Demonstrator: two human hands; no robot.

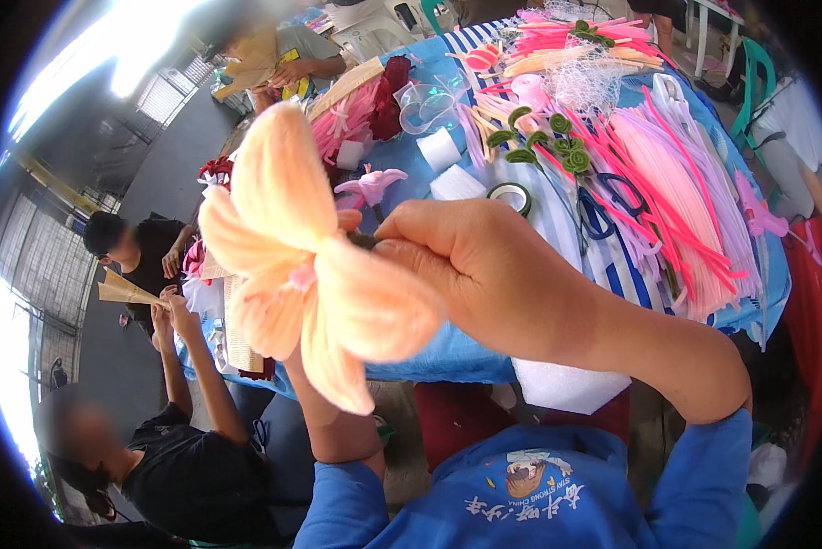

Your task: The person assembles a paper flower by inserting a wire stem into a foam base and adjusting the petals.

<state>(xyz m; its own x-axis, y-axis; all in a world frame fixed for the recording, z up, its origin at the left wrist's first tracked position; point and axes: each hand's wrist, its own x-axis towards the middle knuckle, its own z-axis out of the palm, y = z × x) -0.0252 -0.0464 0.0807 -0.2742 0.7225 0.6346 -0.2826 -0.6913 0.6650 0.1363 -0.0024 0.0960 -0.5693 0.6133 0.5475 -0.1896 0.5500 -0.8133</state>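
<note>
A large peach lily-like flower with fuzzy petals (273,185) and a pink centre fills the space close to the camera. My right hand (479,267) pinches its dark stem (364,240) just behind the petals, thumb against the fingers. From the lower left rises my left forearm (335,425). The petals cover my left hand, so its grip cannot be made out. On the table behind, a smaller pink fuzzy flower (373,184) lies beyond the stem. A roll of dark green tape (510,197) rests beyond my right hand.
Blue-handled scissors (595,213), green fuzzy leaf stems (538,141) and bundles of pink pipe cleaners (664,199) cover the table's right side. A pink glue gun (761,213) sits at the right edge. White foam blocks (439,149) stand mid-table. Other people sit along the left and far sides.
</note>
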